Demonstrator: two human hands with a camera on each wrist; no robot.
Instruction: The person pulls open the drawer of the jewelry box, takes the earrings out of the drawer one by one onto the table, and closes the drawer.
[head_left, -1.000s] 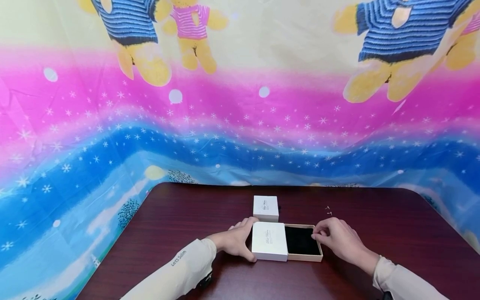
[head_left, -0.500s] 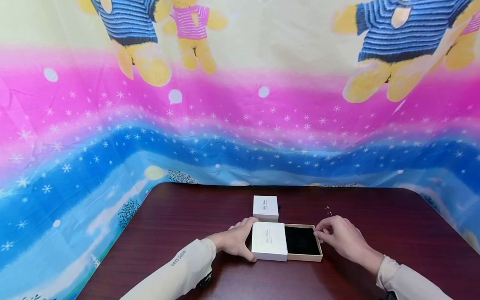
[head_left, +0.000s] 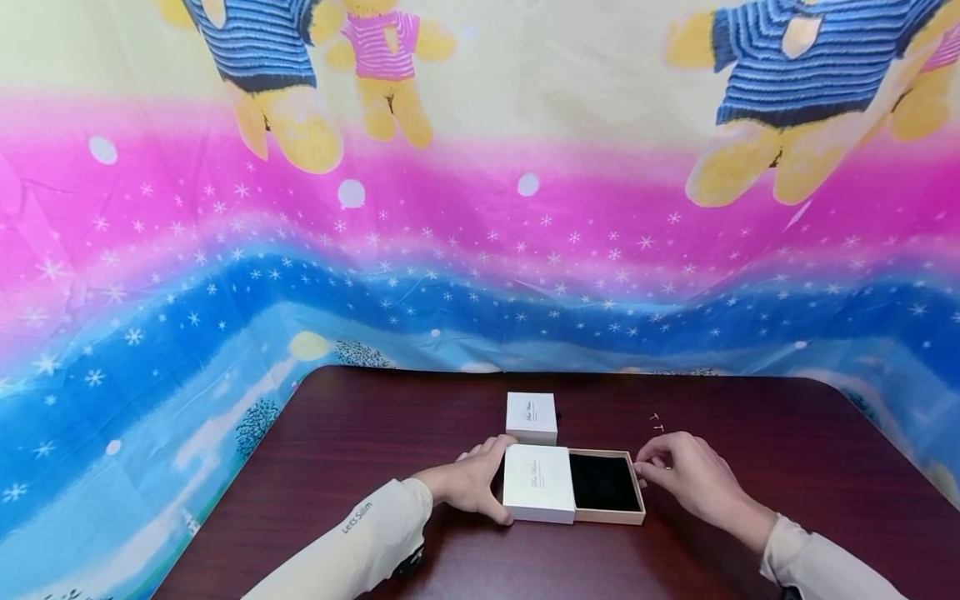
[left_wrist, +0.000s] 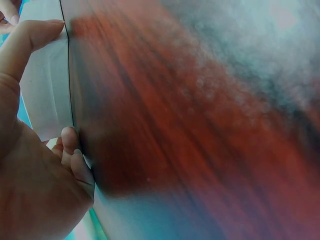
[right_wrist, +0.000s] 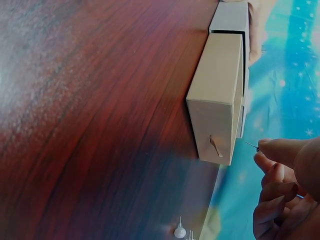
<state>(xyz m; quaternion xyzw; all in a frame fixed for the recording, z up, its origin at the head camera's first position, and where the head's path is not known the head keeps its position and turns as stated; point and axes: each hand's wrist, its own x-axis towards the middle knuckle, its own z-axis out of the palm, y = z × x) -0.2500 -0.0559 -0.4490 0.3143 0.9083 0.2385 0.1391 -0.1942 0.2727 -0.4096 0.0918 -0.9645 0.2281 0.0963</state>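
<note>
A white slide-out jewellery box (head_left: 537,475) lies on the table, its drawer (head_left: 642,496) pulled out to the right and showing a black lining. My left hand (head_left: 472,485) grips the left end, with the thumb at the near corner and the fingers at the far one; the left wrist view shows this thumb (left_wrist: 37,34) on the box edge. Just off the drawer's right rim, my right hand (head_left: 693,479) pinches a tiny stud earring (right_wrist: 251,145). Its thin post sticks out between thumb and index fingertip in the right wrist view. A ribbon tab (right_wrist: 216,146) hangs on the drawer's end.
Behind the open box stands a smaller white box (head_left: 532,415) with printed lettering. Two small stud earrings (head_left: 657,427) lie at the back right of the dark wooden table (head_left: 390,417). A patterned cloth (head_left: 480,250) hangs behind the table's far edge.
My right hand has drawn back a little to the right, from over the drawer's rim to just outside it, still pinching. The left hand and the boxes stay put.
</note>
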